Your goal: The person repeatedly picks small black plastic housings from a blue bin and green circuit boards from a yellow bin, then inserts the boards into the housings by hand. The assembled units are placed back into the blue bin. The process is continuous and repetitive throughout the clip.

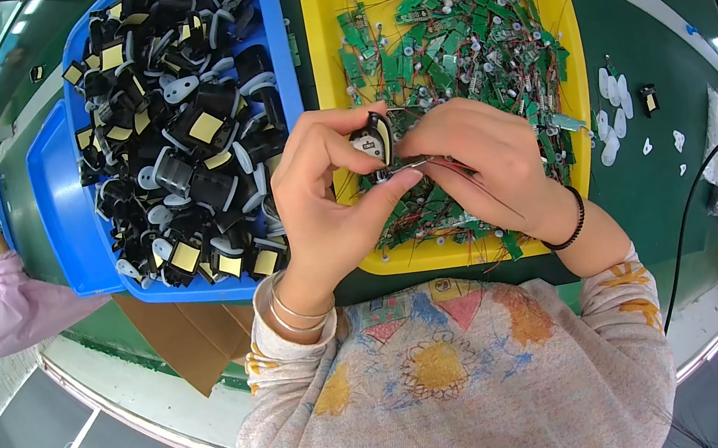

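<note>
My left hand (327,193) grips a small black plastic housing (375,139) with a white part on it, held upright over the front of the yellow tray (322,59). My right hand (489,161) pinches a small part with thin red and dark wires (455,172) right against the housing; the two hands touch at the fingertips. The yellow tray holds several small green circuit boards (450,28) with fine wires. To the left, a blue tray (282,56) is heaped with black housings (182,130) bearing yellow pads and white pieces.
Several loose white plastic pieces (614,110) and a small black part (648,100) lie on the green table at right. A black cable (690,216) runs there. Brown cardboard (183,334) sticks out below the blue tray. A second blue tray (62,207) and a person in pink (11,301) are at far left.
</note>
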Demonstrator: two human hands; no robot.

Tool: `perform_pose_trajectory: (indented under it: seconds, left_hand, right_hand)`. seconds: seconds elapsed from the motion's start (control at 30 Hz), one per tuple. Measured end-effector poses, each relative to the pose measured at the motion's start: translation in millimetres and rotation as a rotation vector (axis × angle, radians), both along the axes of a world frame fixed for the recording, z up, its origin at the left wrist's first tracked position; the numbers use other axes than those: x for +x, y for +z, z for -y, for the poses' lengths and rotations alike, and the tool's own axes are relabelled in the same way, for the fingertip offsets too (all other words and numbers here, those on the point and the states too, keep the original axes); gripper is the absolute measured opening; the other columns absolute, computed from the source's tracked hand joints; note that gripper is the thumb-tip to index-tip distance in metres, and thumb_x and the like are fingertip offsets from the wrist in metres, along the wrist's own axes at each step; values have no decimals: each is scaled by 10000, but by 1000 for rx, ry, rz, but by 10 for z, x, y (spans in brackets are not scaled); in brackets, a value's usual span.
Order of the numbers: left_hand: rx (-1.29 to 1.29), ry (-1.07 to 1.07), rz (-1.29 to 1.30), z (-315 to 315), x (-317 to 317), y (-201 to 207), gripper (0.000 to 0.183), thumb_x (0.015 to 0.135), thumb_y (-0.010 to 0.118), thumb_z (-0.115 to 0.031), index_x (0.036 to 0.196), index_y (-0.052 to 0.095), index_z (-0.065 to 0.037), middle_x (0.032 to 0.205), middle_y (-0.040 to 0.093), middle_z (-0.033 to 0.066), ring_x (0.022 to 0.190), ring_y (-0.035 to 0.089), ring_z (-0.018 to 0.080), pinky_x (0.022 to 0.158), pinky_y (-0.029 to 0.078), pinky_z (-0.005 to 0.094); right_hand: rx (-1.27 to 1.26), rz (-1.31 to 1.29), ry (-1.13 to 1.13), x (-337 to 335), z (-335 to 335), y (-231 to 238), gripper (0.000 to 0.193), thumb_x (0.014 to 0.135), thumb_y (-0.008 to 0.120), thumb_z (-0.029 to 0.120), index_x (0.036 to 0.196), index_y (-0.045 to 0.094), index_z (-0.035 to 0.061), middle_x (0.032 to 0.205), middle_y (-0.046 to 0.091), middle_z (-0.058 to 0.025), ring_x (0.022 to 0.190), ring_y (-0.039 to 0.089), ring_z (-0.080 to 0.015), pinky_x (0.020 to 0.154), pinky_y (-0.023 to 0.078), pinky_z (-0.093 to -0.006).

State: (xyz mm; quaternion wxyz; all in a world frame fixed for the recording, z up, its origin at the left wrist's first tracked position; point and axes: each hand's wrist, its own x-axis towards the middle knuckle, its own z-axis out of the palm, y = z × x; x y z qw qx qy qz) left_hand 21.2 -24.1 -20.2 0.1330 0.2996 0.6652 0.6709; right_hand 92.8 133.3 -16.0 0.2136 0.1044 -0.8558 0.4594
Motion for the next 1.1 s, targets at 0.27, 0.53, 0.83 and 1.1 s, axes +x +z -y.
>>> perform_pose_trajectory:
  seconds: [0.27,0.53,0.83,1.1]
  left_hand:
    - [10,-10,-6,40,9,17,362,585,768,55,693,438,-46,993,503,122,992,558,238,840,439,334]
    - [30,-42,129,13,23,23,356,593,763,51,746,456,-44,1060,508,136,994,553,219,851,447,325]
    - [-90,51,-108,-18,-34,47,289,634,717,21,871,554,-4,1106,540,128,884,554,135,650,479,223]
    - [-40,33,41,49,-24,60,336,724,689,-98,999,511,-23,964,583,77,864,539,119,771,416,235]
  right_hand:
    - [-20,-101,46,-45,2,5,208,643,627,-28,838,593,36,787,586,-88,714,575,-275,643,479,-344]
    - [-24,-26,47,-22,-35,33,155,672,621,-11,816,600,42,784,585,-90,684,562,-260,602,462,-321]
    - [-367,197,22,-4,-73,28,98,743,647,34,829,607,11,759,602,-70,620,574,-148,536,447,-246]
    - [-546,347,143,49,-69,10,128,747,662,40,836,586,-11,723,590,-61,591,565,-109,517,426,-207]
